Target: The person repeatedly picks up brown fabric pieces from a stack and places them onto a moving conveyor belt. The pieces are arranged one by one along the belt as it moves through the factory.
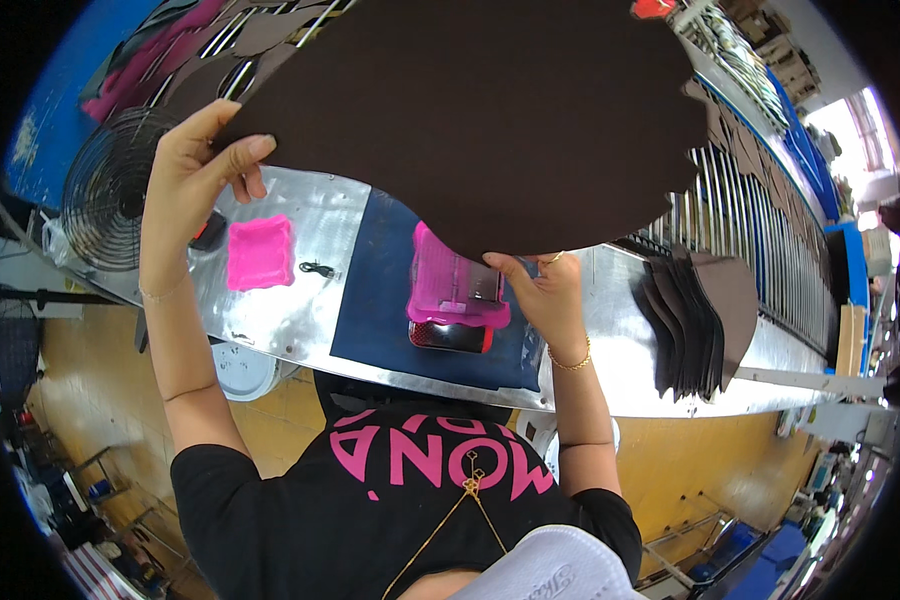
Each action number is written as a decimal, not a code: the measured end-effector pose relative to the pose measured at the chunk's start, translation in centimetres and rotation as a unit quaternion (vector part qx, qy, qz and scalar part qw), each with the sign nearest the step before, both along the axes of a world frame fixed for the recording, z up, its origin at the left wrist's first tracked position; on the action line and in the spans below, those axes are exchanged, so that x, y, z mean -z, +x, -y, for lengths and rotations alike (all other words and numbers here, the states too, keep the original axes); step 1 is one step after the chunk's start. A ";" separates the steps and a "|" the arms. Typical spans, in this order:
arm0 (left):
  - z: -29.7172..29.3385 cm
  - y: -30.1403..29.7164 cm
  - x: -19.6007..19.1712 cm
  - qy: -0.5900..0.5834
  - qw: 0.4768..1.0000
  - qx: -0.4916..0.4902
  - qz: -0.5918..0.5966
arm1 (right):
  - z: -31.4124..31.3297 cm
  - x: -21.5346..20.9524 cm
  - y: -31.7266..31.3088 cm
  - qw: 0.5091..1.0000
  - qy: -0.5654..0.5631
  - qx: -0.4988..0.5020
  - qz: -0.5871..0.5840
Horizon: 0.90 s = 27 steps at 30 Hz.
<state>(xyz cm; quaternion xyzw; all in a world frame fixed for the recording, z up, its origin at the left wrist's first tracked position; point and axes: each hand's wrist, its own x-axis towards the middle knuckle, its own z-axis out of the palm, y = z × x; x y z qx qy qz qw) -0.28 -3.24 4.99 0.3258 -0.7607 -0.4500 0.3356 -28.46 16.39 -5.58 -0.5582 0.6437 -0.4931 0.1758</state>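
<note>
A large dark brown leather-like sheet (490,110) is held up in front of me, filling the upper middle of the view. My left hand (195,165) grips its left edge, thumb on top. My right hand (545,290) holds its lower edge from below; a ring and a gold bracelet show on it. Under the sheet lies a metal worktable (300,300) with a dark blue mat (390,300). On the mat sit a pink tray (455,290) on a red object and, to the left on the metal, a pink pad (260,252).
A stack of dark cut pieces (695,320) lies on the table at the right, beside a rack of metal bars (750,220). A wire fan guard (110,190) stands at the left. A small black item (318,268) lies by the pad. The floor below is yellow.
</note>
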 end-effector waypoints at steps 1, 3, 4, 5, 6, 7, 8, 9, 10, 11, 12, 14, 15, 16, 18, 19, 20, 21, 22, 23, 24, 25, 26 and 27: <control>-0.3 0.6 0.3 -0.006 1.000 -0.017 -0.006 | 0.2 0.3 0.1 1.000 -0.006 -0.008 -0.022; -0.9 1.5 1.5 0.016 1.000 -0.009 -0.005 | 0.4 0.5 0.0 0.997 -0.021 -0.020 -0.066; -1.1 1.9 2.1 0.027 1.000 -0.003 -0.004 | 0.2 0.4 -0.3 0.995 -0.032 -0.022 -0.088; -1.1 2.2 2.7 0.040 0.999 0.006 0.022 | -0.2 0.4 -0.8 0.993 -0.040 -0.021 -0.110; -1.4 2.0 3.3 0.045 0.998 0.015 0.035 | -0.6 0.4 -1.2 0.991 -0.041 -0.019 -0.125; -1.8 1.6 3.9 0.050 0.997 0.025 0.048 | -1.0 0.4 -1.7 0.989 -0.042 -0.018 -0.140; -2.2 1.0 4.5 0.053 0.996 0.038 0.059 | -1.6 0.2 -2.4 0.986 -0.043 -0.013 -0.158; -2.4 0.3 5.3 0.061 0.994 0.056 0.078 | -2.6 0.6 -3.1 0.987 -0.012 -0.006 -0.163; -2.9 -0.6 5.7 0.079 0.990 0.066 0.092 | -3.3 1.0 -3.7 0.985 -0.009 0.005 -0.171; -3.1 -1.8 6.1 0.092 0.986 0.082 0.112 | -4.1 1.4 -4.4 0.984 -0.006 0.022 -0.179; -3.2 -2.7 6.7 0.107 0.981 0.094 0.133 | -4.9 2.0 -5.0 0.982 -0.003 0.034 -0.187; -3.0 -5.3 7.5 -0.094 0.972 0.154 0.152 | -7.2 3.3 -5.9 0.981 0.035 0.088 -0.171; -3.2 -6.2 7.7 -0.191 0.952 0.175 0.160 | -8.0 3.9 -6.0 0.983 0.050 0.112 -0.138; -3.7 -7.1 7.6 -0.181 0.955 0.183 0.151 | -9.0 4.3 -6.2 0.983 0.065 0.137 -0.105; -4.7 -9.1 7.2 -0.161 0.957 0.199 0.135 | -11.2 4.7 -6.8 0.980 0.063 0.172 -0.082; -5.0 -9.9 7.2 -0.167 0.950 0.215 0.152 | -12.4 4.9 -7.5 0.976 0.067 0.200 -0.060; -5.3 -10.7 7.2 -0.198 0.943 0.226 0.142 | -13.8 5.2 -8.3 0.971 0.070 0.227 -0.037; -5.6 -11.7 7.4 -0.227 0.935 0.238 0.130 | -15.0 4.7 -9.0 0.965 0.047 0.254 -0.050; -6.0 -12.5 7.4 -0.256 0.927 0.249 0.118 | -16.3 4.0 -9.5 0.958 0.024 0.280 -0.062; -6.5 -13.6 7.3 -0.276 0.913 0.265 0.141 | -17.3 3.1 -9.8 0.955 -0.008 0.295 -0.027; -7.0 -14.5 7.3 -0.278 0.909 0.275 0.143 | -18.3 2.0 -10.2 0.951 -0.040 0.308 0.006; -7.5 -15.3 7.3 -0.281 0.905 0.284 0.145 | -20.1 1.4 -11.2 0.950 -0.052 0.307 0.037; -8.1 -16.3 7.3 -0.284 0.901 0.294 0.147 | -20.1 0.0 -11.1 0.944 -0.098 0.312 0.032; -8.7 -17.2 7.1 -0.262 0.896 0.312 0.175 | -20.1 -1.4 -11.0 0.938 -0.144 0.314 0.025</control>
